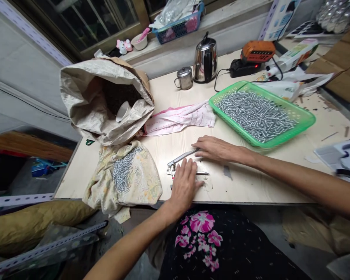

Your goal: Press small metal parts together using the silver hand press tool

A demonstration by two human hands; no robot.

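A small metal lever device (173, 169) with a spring lies on the table near its front edge. Its long flat lever (182, 156) slants up to the right, and the fingers of my right hand (214, 148) are closed on the lever's far end. My left hand (183, 184) rests over the device's lower part, fingers stretched out and thumb apart; whatever lies under the palm is hidden. Left of it, small silver metal pins (125, 171) are piled on a patterned yellowish cloth (147, 173). Many more fill a green plastic basket (305, 120) at the right.
A large open sack (76, 83) with a white cup (123, 111) inside stands back left. Beside it lies a pink-white towel (181, 119). Farther back are a metal mug (184, 79), a steel kettle (205, 60) and an orange battery (258, 51) on a charger.
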